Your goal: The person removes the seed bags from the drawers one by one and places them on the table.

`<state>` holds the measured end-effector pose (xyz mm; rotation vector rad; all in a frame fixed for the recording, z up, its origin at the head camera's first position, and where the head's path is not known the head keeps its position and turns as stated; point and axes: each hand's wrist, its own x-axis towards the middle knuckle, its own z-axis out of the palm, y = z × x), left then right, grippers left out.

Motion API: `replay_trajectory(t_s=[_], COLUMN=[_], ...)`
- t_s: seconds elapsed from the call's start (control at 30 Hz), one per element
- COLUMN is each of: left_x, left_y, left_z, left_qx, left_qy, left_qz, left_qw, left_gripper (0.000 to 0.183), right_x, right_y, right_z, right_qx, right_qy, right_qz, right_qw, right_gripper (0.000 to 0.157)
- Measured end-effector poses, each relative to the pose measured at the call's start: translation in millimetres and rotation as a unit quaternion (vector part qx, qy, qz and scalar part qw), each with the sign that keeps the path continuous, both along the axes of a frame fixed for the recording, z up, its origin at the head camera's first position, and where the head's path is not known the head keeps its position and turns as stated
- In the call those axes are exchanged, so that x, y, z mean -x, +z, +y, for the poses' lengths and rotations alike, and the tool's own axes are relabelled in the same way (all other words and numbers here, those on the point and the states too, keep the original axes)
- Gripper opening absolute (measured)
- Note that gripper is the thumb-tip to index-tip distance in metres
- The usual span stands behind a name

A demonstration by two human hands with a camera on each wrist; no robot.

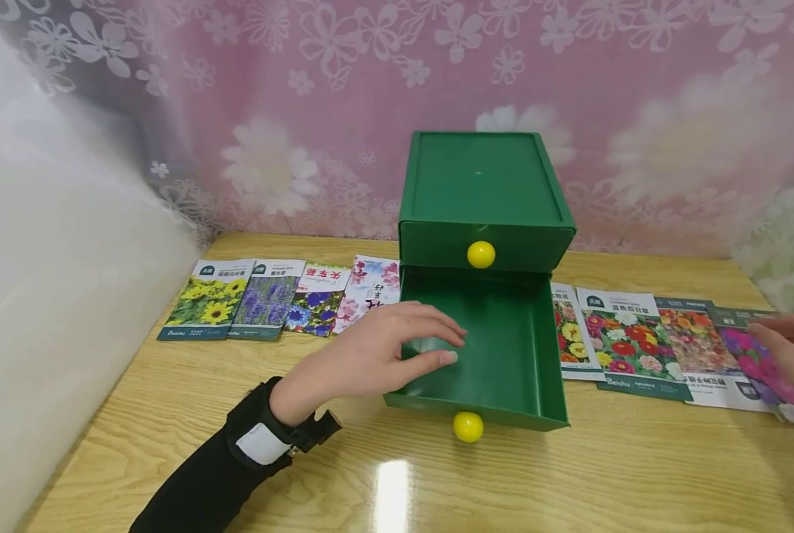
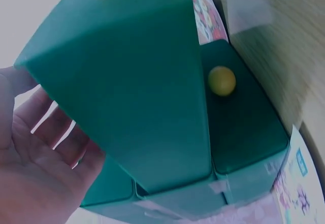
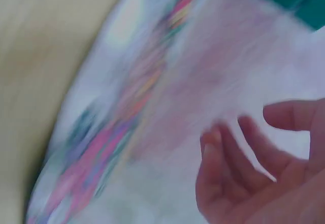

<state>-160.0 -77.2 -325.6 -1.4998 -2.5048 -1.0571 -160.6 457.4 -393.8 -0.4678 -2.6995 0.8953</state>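
Note:
A green two-drawer box stands on the table with its lower drawer pulled out and nothing inside it. Over the drawer's left side hovers my left hand, fingers relaxed and slightly bent. In the left wrist view its fingers lie along the drawer's outer wall, partly behind the edge. At the far right, my right hand is above the pink-flowered seed packet and partly covers it. Blurred in the right wrist view, the right hand's fingers are loosely curved with nothing between them.
Several seed packets lie left of the box, among them a sunflower one and a lavender one. More overlap to its right, including a zinnia packet. A floral curtain hangs behind. Both drawers have yellow knobs.

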Motion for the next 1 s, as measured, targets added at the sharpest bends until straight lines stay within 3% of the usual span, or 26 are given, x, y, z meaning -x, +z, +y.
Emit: replay_trajectory(t_s=[0.1, 0.17, 0.33, 0.43, 0.53, 0.63, 0.7, 0.8, 0.9, 1.0], left_x=[5.2, 9.2, 18.9, 23.9, 28.7, 31.8, 33.1, 35.7, 39.6, 43.9], left_y=[0.3, -0.5, -5.0, -8.3, -11.1, -12.3, -12.2, -11.0, -8.7, -5.4], left_z=[-4, -7, -12, -13, -14, -15, -16, -16, -16, -15], left_qx=[0.002, 0.002, -0.002, -0.019, -0.049, -0.082, -0.101, -0.132, -0.163, -0.186], left_qy=[0.022, 0.039, 0.069, 0.078, 0.082, 0.087, 0.095, 0.108, 0.122, 0.135], left_qz=[0.01, 0.019, 0.021, 0.017, 0.021, 0.032, 0.047, 0.07, 0.106, 0.152], left_qw=[0.9997, 0.9991, 0.9974, 0.9967, 0.9952, 0.9924, 0.9892, 0.9829, 0.9731, 0.9612], left_gripper=[0.023, 0.023, 0.021, 0.019, 0.017, 0.017, 0.016, 0.014, 0.013, 0.019], right_x=[-10.0, -18.9, -36.1, -48.2, -57.6, -63.7, -66.6, -71.6, -76.5, -79.7], right_y=[21.3, 43.5, 69.4, 75.9, 79.0, 82.1, 82.8, 80.9, 77.4, 73.0], right_z=[-44, -81, -138, -163, -187, -210, -223, -238, -247, -254], right_qx=[-0.003, 0.0, 0.04, 0.061, 0.079, 0.083, 0.084, 0.055, 0.021, 0.01], right_qy=[0.114, 0.164, 0.299, 0.383, 0.469, 0.539, 0.567, 0.582, 0.576, 0.578], right_qz=[-0.019, -0.067, -0.071, -0.03, 0.011, 0.003, -0.033, -0.083, -0.107, -0.124], right_qw=[0.993, 0.984, 0.951, 0.921, 0.88, 0.838, 0.819, 0.807, 0.81, 0.807], right_gripper=[0.039, 0.049, 0.027, 0.019, 0.028, 0.031, 0.028, 0.024, 0.027, 0.032])
